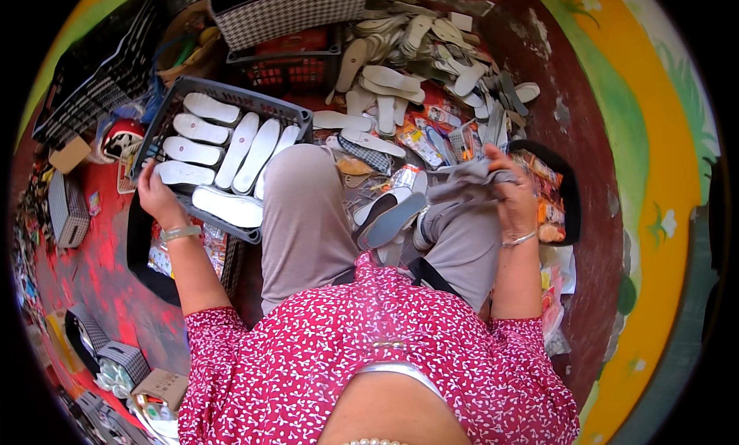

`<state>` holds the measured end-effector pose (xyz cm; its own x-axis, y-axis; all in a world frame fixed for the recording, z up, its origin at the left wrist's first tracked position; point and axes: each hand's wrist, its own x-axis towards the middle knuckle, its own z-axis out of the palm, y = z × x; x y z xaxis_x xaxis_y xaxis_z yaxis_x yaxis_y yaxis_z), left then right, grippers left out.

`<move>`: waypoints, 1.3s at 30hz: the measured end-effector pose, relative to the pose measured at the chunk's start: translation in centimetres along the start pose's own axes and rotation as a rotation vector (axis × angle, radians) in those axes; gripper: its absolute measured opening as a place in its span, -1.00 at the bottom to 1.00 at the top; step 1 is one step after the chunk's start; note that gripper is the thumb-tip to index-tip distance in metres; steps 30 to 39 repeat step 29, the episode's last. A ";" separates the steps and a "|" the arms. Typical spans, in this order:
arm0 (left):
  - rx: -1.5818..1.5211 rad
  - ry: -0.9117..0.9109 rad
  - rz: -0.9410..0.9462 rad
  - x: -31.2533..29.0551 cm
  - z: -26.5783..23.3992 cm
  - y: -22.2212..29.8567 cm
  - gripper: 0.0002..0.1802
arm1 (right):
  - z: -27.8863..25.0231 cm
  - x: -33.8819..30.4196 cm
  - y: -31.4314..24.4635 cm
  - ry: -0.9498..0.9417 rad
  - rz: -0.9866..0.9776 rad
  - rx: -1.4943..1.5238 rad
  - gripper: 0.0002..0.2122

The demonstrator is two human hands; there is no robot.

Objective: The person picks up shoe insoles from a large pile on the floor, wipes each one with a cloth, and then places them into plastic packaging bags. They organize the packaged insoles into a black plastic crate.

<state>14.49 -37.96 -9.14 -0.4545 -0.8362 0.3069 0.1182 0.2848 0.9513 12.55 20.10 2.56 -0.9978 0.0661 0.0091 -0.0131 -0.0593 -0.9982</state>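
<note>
My left hand [159, 197] grips the left rim of a grey plastic crate [305, 122], its fingertips close to a white insole [185, 173]. Several white insoles lie in the crate, some across it and some lengthwise. The crate leans by my left knee. In my right hand [516, 202] is a crumpled grey cloth [469, 185], held above my right leg. Between my legs lie loose insoles, among them a blue-grey one [394, 222].
A heap of insoles [392, 79] spreads on the floor ahead, with packaged goods [422, 137] nearer me. A black bin [568, 191] of packages stands at my right. Checkered boxes [289, 18] and a red crate [289, 71] sit beyond the grey crate. A painted wall [654, 137] curves along the right.
</note>
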 end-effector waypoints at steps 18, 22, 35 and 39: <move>-0.453 -0.807 -0.589 -14.5 32.7 17.1 -0.76 | -10.6 21.5 5.3 -0.082 0.358 -0.117 -0.82; -0.407 -0.844 -0.391 -13.2 34.2 15.8 -0.76 | -10.7 23.5 20.0 0.184 0.906 -0.099 -0.82; -0.342 -0.922 -0.246 -12.6 33.9 15.0 -0.76 | -10.3 18.0 36.7 0.147 1.041 0.028 -0.74; -0.342 -0.922 -0.246 -12.6 33.9 15.0 -0.76 | -10.3 18.0 36.7 0.147 1.041 0.028 -0.74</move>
